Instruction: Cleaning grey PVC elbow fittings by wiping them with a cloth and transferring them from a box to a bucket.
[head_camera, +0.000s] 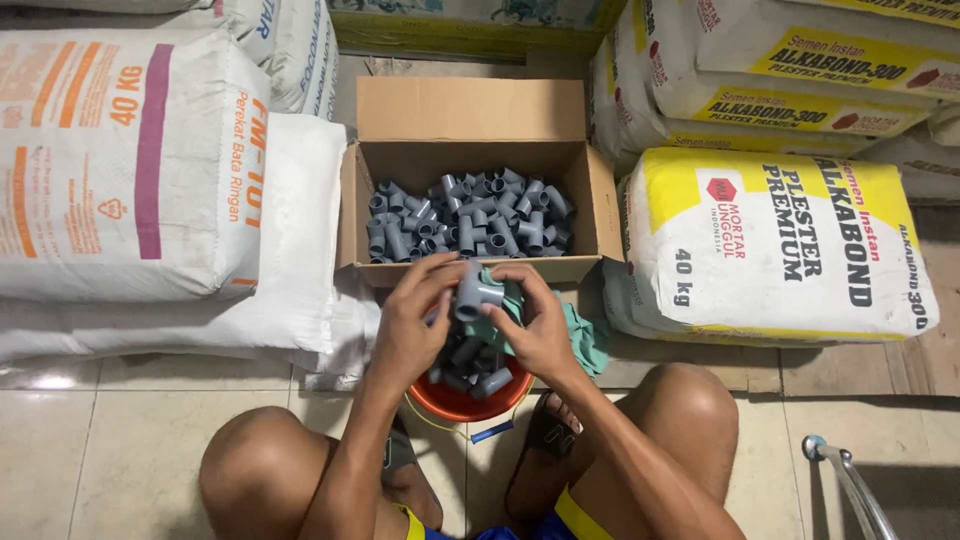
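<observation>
Right now, near to far, all placed against the orange bucket:

Knees and sandals: I squat on the tiled floor (130, 420), the orange bucket (455, 405) between my feet, one dark sandal (550, 430) just beside its rim.

Orange bucket: it holds a heap of grey pipe fittings (470, 365), a few showing under my wrists.

Left hand (410, 325): directly above the bucket, fingers curled round the near side of one grey tee fitting (475, 290), gripping it.

Right hand (540, 325): also above the bucket, closed on a green cloth (590, 335) and pressing it against the fitting's far side; the cloth's loose end hangs toward the yellow-and-white sack.

Step in hand: I judge this to be wiping one fitting clean, midway through the rub.

Next move calls for: probably turning the tee in my left hand so the cloth reaches the unwiped sockets, keeping the grip firm so it does not slip back into the heap.

Tee fitting, looks: dull grey plastic, three short round sockets, one open mouth facing up; I cannot tell how clean it is.

Cardboard box (470, 215): just beyond the bucket, flaps open, filled with many more grey fittings (465, 215).

Sacks: a white-and-orange sack (120, 160) far left of the bucket, a yellow-and-white sack (780, 245) far right, more stacked behind the box.
</observation>
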